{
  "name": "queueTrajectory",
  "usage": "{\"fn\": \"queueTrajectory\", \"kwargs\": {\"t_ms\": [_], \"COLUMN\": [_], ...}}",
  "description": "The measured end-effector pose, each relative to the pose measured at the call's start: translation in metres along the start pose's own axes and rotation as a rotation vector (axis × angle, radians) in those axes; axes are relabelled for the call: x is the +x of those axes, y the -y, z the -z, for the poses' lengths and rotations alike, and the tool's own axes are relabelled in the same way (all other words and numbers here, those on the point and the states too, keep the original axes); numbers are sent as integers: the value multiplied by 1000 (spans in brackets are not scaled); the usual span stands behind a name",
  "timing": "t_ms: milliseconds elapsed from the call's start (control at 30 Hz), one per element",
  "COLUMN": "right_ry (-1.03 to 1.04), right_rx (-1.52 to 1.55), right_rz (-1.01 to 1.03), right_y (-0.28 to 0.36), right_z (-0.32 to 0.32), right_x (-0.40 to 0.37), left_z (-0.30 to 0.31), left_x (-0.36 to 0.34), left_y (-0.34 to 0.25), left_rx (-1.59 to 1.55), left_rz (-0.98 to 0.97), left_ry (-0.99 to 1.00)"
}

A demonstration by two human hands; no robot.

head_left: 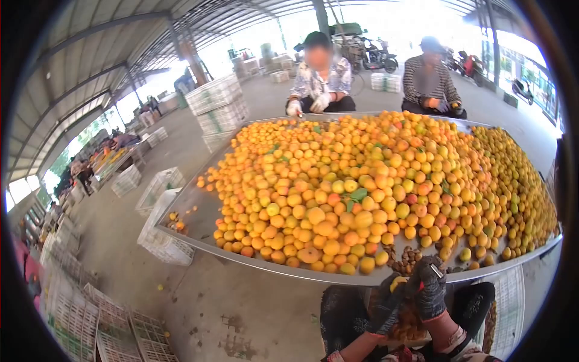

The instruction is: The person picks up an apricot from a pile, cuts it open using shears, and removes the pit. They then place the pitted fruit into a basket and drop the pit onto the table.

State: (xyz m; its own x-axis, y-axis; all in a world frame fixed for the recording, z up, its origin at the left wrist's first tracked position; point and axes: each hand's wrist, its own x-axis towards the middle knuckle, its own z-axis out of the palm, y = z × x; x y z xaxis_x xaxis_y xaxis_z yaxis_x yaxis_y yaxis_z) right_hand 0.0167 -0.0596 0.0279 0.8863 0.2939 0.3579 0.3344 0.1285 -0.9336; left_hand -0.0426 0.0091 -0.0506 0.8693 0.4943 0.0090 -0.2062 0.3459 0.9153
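Observation:
My left hand (386, 306), in a dark grey glove, is closed around a yellow-orange apricot (397, 283) just below the near edge of the metal table (202, 232). Right beside it is my right hand (429, 291), gloved alike, with its fingers curled about a small silver metal tool (436, 271) whose exact shape is too small to tell. Both hands meet over my lap. A large heap of apricots (325, 205) covers most of the table. Brown apricot pits (406, 262) lie at the table's edge in front of my hands, and halved fruit (407, 330) shows beneath them.
Two people sit across the table, one in white gloves (321, 102), one in a striped top (429, 81). White plastic crates (218, 108) are stacked at the left, with more crates (108, 326) at lower left. Another white crate (508, 314) stands right of my legs.

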Motion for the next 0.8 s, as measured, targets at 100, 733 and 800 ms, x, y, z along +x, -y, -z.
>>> {"fn": "queueTrajectory", "kwargs": {"t_ms": [100,733,800], "right_ry": [-60,-170,-195], "right_rx": [431,536,521], "right_rz": [-255,-113,-95], "right_y": [27,37,26], "right_z": [-4,15,14], "right_x": [7,34,31], "left_z": [-12,-46,-48], "left_x": [-2,1,-2], "left_y": [-31,-61,-66], "left_rx": [141,-129,13], "left_rz": [-98,91,86], "left_ry": [-91,-155,-204]}}
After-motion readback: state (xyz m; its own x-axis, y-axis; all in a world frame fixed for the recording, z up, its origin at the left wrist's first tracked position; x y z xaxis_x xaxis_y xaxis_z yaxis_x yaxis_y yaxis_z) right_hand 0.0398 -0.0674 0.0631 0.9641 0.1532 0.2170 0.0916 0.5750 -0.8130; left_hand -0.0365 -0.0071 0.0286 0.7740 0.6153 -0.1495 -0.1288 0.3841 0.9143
